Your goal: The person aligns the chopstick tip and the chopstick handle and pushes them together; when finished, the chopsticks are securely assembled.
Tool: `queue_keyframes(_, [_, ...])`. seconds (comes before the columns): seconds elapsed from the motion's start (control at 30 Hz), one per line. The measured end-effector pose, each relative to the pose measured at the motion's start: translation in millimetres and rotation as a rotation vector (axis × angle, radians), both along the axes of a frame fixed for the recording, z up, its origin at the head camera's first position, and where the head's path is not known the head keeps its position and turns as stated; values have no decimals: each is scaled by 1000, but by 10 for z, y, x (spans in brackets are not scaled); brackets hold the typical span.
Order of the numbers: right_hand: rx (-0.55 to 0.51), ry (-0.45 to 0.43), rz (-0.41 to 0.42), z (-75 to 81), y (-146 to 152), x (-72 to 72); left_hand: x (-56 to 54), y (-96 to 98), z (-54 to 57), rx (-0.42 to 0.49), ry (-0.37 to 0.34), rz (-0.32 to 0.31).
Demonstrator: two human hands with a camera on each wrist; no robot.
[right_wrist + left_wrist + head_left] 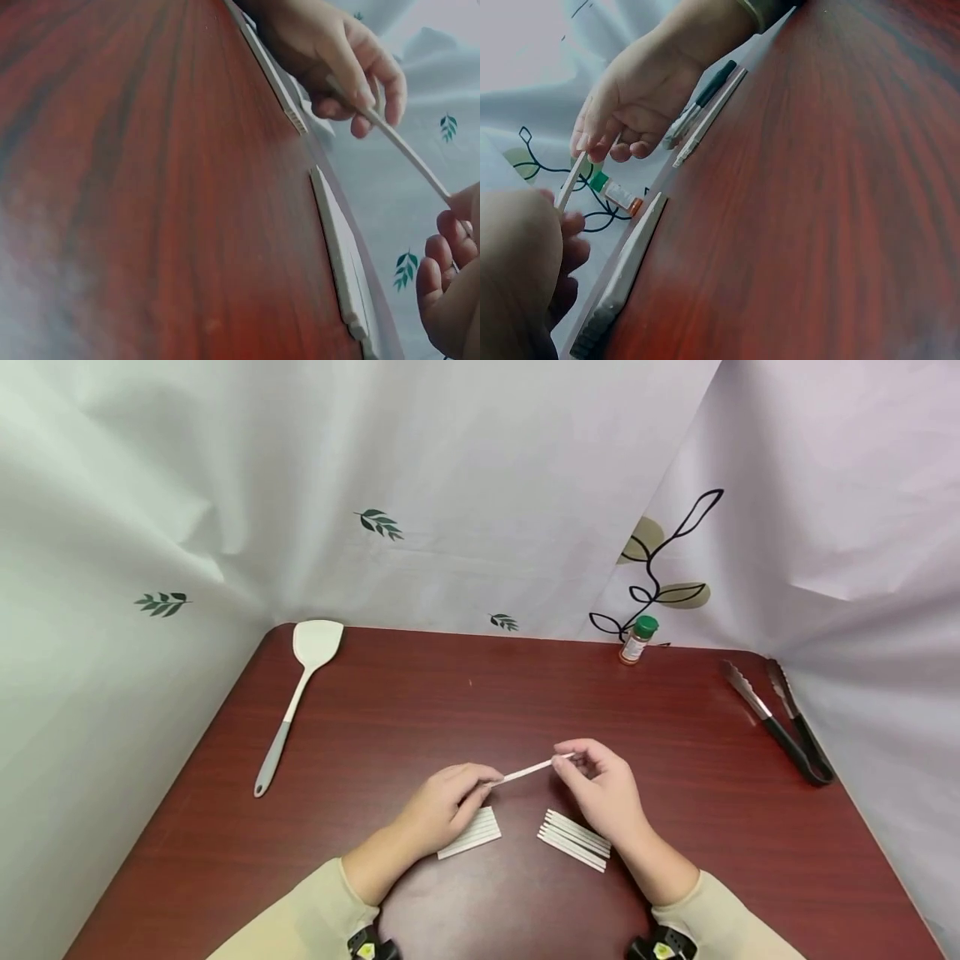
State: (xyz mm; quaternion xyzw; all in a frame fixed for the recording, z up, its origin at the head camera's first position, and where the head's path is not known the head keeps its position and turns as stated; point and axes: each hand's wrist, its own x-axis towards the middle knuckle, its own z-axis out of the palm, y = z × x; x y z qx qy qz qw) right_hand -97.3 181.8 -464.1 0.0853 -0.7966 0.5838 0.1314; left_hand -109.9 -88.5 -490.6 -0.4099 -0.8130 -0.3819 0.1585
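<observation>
A thin white stick (527, 770) is held above the table between both hands, sloping up toward the right in the head view. My left hand (446, 802) pinches its left end with thumb and fingers. At the other end, my right hand (606, 789) pinches it between thumb and index finger. Below the left hand lies a side-by-side row of white sticks (472, 835), partly covered by that hand. A second row of similar sticks (573, 841) lies by the right wrist, with slightly uneven ends. In the right wrist view, the held stick (409, 154) spans both hands.
A white spatula with a grey handle (276, 752) lies on the left of the dark red table (420, 693). Near the back edge stands a small green-capped bottle (636, 643). Black-handled tongs (795, 743) lie spread at the right edge. A white patterned cloth (480, 485) hangs behind.
</observation>
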Motion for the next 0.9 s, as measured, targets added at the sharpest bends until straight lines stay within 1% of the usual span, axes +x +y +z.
queue_keyframes(0.07, [-85, -85, -12, 35, 17, -21, -4, 3, 16, -9, 34, -57])
queue_keyframes(0.13, [-150, -149, -27, 75, 37, -39, -7, 13, 33, -19, 74, -121])
queue_keyframes(0.23, [-195, -203, -40, 127, 63, -80, -10, 21, 58, -38, 150, -209])
queue_keyframes(0.3, [-188, -218, -27, 158, 66, -118, -10, 17, 71, -47, 193, -253])
queue_keyframes(0.37, [-165, -211, -4, 185, 56, -163, -6, 6, 84, -51, 214, -293])
queue_keyframes(0.43, [-126, -203, 25, 224, 32, -213, 3, -8, 90, -56, 205, -323])
queue_keyframes(0.5, [-75, -195, 60, 263, 3, -269, 17, -29, 91, -59, 195, -340])
queue_keyframes(0.57, [-3, -181, 105, 305, -28, -330, 31, -58, 89, -57, 193, -337])
queue_keyframes(0.63, [94, -159, 151, 337, -66, -394, 40, -97, 81, -59, 196, -311])
queue_keyframes(0.77, [262, -82, 223, 360, -174, -538, 17, -183, 56, -62, 196, -220])
queue_keyframes(0.83, [309, -58, 239, 365, -255, -629, -18, -235, 51, -58, 191, -174])
queue_keyframes(0.9, [333, -52, 248, 376, -352, -735, -67, -296, 49, -48, 181, -131])
